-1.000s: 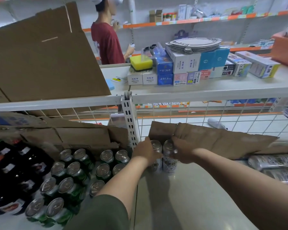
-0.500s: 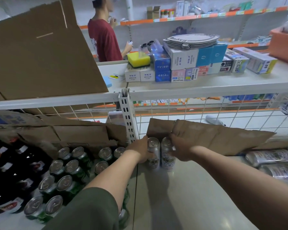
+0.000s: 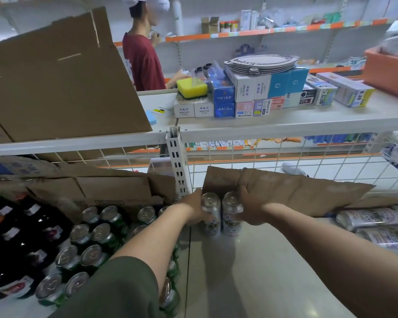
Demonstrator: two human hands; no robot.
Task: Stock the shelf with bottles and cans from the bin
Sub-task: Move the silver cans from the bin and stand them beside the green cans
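Head view: dark glass bottles (image 3: pixel 14 237) stand far left, then about a dozen round-topped green cans (image 3: pixel 94 237). On the smooth white shelf (image 3: pixel 251 271), the left hand (image 3: pixel 193 210) grips one tall silver can (image 3: pixel 213 226) and the right hand (image 3: pixel 251 207) grips a second can (image 3: pixel 231 222), both upright, side by side, before creased brown cardboard (image 3: pixel 296 191). Far right, at least two matching cans (image 3: pixel 372 218) lie sideways.

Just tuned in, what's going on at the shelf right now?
A person's left hand grips the left can and the right hand the right can, both silver, upright and side by side at the back of the white shelf, in front of a cardboard sheet. Green cans stand in the bay to the left; more silver cans lie on their sides at right.
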